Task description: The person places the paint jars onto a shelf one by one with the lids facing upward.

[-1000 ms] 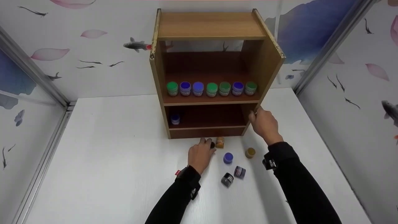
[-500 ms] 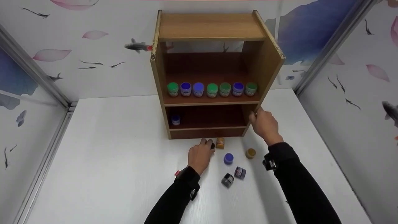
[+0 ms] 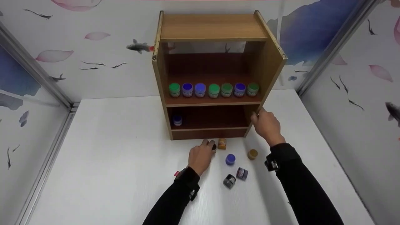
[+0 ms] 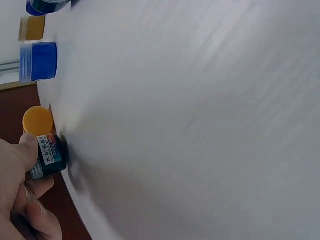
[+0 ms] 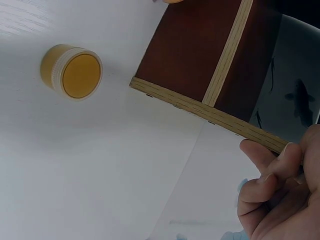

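Observation:
My left hand [image 3: 200, 157] is at the table in front of a small wooden shelf [image 3: 214, 26]. In the left wrist view, its thumb and fingers pinch a dark paint jar [image 4: 50, 156] with a white label. Beside that jar is an orange paint jar [image 3: 222, 143], close to the shelf's base. On the right, my right hand [image 3: 267, 126] grips the front edge of the shelf's side panel [image 5: 175, 100]. A yellow-brown paint jar [image 5: 80, 75] lies on the table below this hand.
A blue jar [image 3: 230, 159], a black jar [image 3: 229, 181] and a dark purplish jar [image 3: 242, 173] lie nearer me. Green and blue jars [image 3: 214, 90] line the upper shelf. One dark blue jar [image 3: 177, 120] stands at the lower shelf's left. Patterned walls enclose the white table [image 3: 109, 162].
My left thumb has drawn in slightly at the dark jar. The right hand keeps its place on the shelf, and the other jars have not moved.

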Motion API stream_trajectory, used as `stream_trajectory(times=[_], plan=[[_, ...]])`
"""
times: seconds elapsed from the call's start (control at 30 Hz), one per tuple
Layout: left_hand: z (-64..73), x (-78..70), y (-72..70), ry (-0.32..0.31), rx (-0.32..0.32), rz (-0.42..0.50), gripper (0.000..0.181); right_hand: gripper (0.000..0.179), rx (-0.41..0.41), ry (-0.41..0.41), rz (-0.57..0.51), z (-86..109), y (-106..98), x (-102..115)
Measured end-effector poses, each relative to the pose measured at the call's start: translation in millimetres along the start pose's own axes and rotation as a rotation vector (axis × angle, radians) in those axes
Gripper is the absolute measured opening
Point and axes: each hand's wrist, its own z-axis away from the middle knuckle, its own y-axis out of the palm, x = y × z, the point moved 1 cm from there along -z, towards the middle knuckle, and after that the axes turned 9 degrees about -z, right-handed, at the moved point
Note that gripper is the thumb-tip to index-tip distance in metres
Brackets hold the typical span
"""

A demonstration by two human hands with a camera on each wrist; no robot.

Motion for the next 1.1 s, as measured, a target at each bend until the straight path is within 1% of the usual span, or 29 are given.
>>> stream_trajectory(times=[0.13, 0.33, 0.63, 0.9, 1.1], plan=[[0.1, 1.3, -2.4, 0.002, 0.012, 0.014, 0.035, 0.035, 0.005, 0.01, 0.006, -0.9, 0.5, -0.4], [-0.5, 4.3, -8.2, 0.011, 0.064, 0.064, 0.036, 0.035, 0.008, 0.014, 0.002, -0.4, -0.4, 0.3], [-0.4, 7.1, -15.2, 0.032, 0.131, 0.094, 0.035, 0.036, 0.004, 0.015, 0.002, -0.5, -0.4, -0.4], [1.1, 10.4, -19.1, 0.055, 0.139, 0.112, 0.034, 0.037, 0.011, -0.004, 0.005, -1.1, 1.1, -1.5], [1.1, 11.9, -23.1, 0.069, 0.143, 0.12, 0.034, 0.04, 0.001, -0.015, 0.003, -1.6, 1.1, -1.4]])
